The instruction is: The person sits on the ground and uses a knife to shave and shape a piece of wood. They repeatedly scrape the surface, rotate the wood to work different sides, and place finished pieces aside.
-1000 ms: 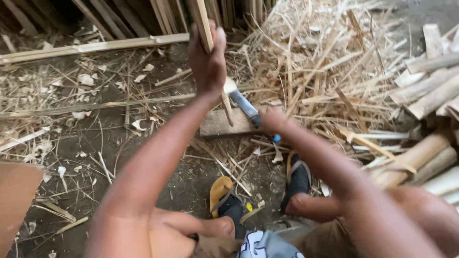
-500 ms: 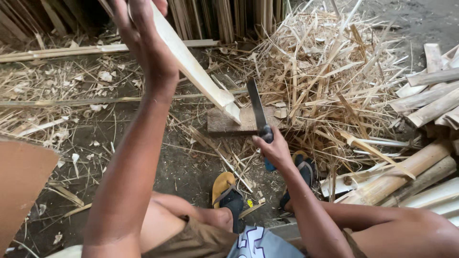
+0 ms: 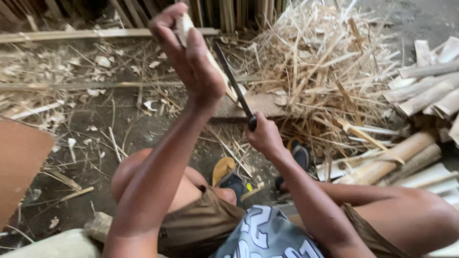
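Note:
My left hand (image 3: 189,55) is raised and closed around the top end of a pale split bamboo strip (image 3: 217,71), which slants down to a flat wooden block (image 3: 256,106) on the ground. My right hand (image 3: 264,136) grips the dark handle of a long knife (image 3: 233,81). Its blade points up and lies against the strip's right side. My knees and sandalled feet (image 3: 228,179) are below the hands.
A heap of bamboo shavings and splinters (image 3: 325,67) lies at the right of the block. Thick split bamboo pieces (image 3: 420,91) are stacked at the far right. Long slats (image 3: 71,34) lie across the back. A brown board (image 3: 19,162) stands at the left.
My left hand has shifted right and lower with the strip. My right hand has swung the knife blade up against the strip, where before it lay lower near the block.

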